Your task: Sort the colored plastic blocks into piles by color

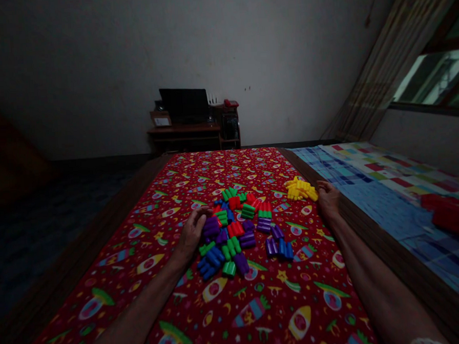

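Observation:
Glossy ridged plastic blocks in purple, blue, green and red form a loose pile [229, 249] in the middle of the patterned red cloth. My left hand [192, 231] rests at the pile's left edge, beside a purple block [211, 227]; its thumb and fingers look apart, and the fingertips are partly hidden. A separate heap of yellow blocks [300, 190] lies farther back on the right. Just right of that heap is my right hand [329, 200], its fingers loosely bent and apart, with no block seen in it.
The red cloth [260, 314] covers a long surface with brown edges [375, 246]. On the right is a bed with blue and checked covers [341, 174] and a red item [455, 216]. A desk [185, 133] with a monitor [185, 105] stands at the far wall.

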The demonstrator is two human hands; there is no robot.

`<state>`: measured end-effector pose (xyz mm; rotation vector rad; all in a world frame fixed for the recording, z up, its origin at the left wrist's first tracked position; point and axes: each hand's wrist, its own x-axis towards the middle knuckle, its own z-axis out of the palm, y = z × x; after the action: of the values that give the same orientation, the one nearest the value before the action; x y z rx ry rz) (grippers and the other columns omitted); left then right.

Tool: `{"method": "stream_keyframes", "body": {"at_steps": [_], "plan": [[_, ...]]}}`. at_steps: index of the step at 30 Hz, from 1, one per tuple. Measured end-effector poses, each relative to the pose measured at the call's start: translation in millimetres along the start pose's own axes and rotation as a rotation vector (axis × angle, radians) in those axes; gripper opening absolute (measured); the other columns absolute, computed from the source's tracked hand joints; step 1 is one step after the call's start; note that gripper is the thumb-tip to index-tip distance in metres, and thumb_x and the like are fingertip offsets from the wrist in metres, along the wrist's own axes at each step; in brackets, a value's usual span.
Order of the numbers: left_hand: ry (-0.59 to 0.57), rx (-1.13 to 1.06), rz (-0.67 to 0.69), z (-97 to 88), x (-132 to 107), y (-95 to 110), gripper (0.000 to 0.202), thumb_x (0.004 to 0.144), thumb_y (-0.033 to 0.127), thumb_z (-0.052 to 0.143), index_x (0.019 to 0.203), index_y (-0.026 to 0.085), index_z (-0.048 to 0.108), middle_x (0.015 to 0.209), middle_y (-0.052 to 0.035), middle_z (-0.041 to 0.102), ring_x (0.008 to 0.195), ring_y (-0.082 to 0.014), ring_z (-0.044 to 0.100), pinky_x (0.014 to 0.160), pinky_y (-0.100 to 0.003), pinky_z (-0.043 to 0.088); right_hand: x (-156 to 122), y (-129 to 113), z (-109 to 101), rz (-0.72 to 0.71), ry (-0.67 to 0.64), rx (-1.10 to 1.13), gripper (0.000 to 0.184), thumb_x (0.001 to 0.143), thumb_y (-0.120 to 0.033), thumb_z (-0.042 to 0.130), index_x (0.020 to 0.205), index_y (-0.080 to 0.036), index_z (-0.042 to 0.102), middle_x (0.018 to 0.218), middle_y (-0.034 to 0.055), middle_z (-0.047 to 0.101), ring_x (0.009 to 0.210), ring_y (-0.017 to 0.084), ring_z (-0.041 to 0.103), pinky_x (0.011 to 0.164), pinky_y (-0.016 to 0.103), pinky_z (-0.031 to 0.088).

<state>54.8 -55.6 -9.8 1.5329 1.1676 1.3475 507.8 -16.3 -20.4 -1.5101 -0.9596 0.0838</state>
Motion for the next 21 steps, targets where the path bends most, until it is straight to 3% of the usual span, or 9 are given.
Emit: {"method": "stream_keyframes", "body": {"at_steps": [2, 4, 8, 11, 13, 16, 21], "plan": [[-0.007, -0.014, -0.015, 0.0, -0.6, 0.5, 0.041, 0.080, 0.055, 0.059, 0.101, 0.020, 0.062, 0.105, -0.0100, 0.071, 0.105, -0.0271, 0.065, 0.098, -0.044, 0.048, -1.0, -14.0, 1.0, -0.041, 0.024, 0.014, 0.037, 0.066, -0.029, 0.044, 0.087, -0.014, 0.071, 0.089, 0.0115, 0.073, 0.083, 0.023, 0.066, 0.080, 0.040, 0.052], [-0.003, -0.026, -0.030, 0.1, -1.1, 0.5, 0.041, 0.080, 0.055, 0.058, 0.101, 0.019, 0.062, 0.105, -0.0102, 0.071, 0.103, -0.0270, 0.065, 0.097, -0.044, 0.049, -9.1, -34.7, 7.0, -0.064, -0.038, 0.076, 0.034, 0.069, -0.030, 0.045, 0.086, -0.015, 0.071, 0.085, 0.0093, 0.073, 0.078, 0.021, 0.066, 0.077, 0.038, 0.053], [0.034, -0.034, -0.021, 0.6, -1.7, -2.8, 0.042, 0.082, 0.056, 0.054, 0.102, 0.020, 0.061, 0.109, -0.0106, 0.069, 0.105, -0.0266, 0.064, 0.097, -0.044, 0.049, -50.5, -73.8, 37.7, -0.134, -0.444, 0.200, 0.030, 0.077, -0.036, 0.052, 0.090, -0.019, 0.073, 0.085, 0.0061, 0.074, 0.080, 0.021, 0.067, 0.081, 0.040, 0.054], [0.094, -0.073, -0.010, 0.7, 0.3, -9.2, 0.042, 0.085, 0.055, 0.049, 0.107, 0.020, 0.058, 0.117, -0.0109, 0.065, 0.111, -0.0250, 0.062, 0.098, -0.043, 0.049, -86.1, -85.5, 69.6, -0.192, -0.720, 0.184, 0.043, 0.087, -0.051, 0.049, 0.109, -0.021, 0.070, 0.115, 0.0091, 0.070, 0.111, 0.025, 0.062, 0.102, 0.046, 0.044], [0.150, -0.111, -0.006, 0.1, 3.1, -14.8, 0.041, 0.086, 0.053, 0.046, 0.110, 0.021, 0.056, 0.120, -0.0108, 0.063, 0.115, -0.0237, 0.060, 0.099, -0.043, 0.049, -102.6, -88.8, 90.0, -0.201, -0.817, 0.149, 0.057, 0.087, -0.064, 0.045, 0.118, -0.021, 0.067, 0.130, 0.0104, 0.063, 0.129, 0.026, 0.050, 0.113, 0.049, 0.032], [0.193, -0.152, -0.007, -1.2, 7.5, -22.1, 0.039, 0.087, 0.050, 0.044, 0.112, 0.021, 0.054, 0.121, -0.0107, 0.062, 0.120, -0.0223, 0.057, 0.101, -0.043, 0.048, -117.7, -99.8, 113.6, -0.200, -0.940, 0.184, 0.072, 0.083, -0.077, 0.039, 0.123, -0.023, 0.065, 0.136, 0.0091, 0.059, 0.138, 0.026, 0.040, 0.118, 0.049, 0.022], [0.206, -0.209, -0.033, -1.4, 10.3, -25.5, 0.039, 0.086, 0.049, 0.046, 0.112, 0.021, 0.053, 0.120, -0.0106, 0.062, 0.119, -0.0218, 0.058, 0.104, -0.044, 0.046, -133.5, -130.0, 126.2, -0.163, -1.116, 0.376, 0.069, 0.087, -0.073, 0.037, 0.128, -0.024, 0.062, 0.134, 0.0073, 0.060, 0.131, 0.023, 0.049, 0.114, 0.043, 0.032]]}}
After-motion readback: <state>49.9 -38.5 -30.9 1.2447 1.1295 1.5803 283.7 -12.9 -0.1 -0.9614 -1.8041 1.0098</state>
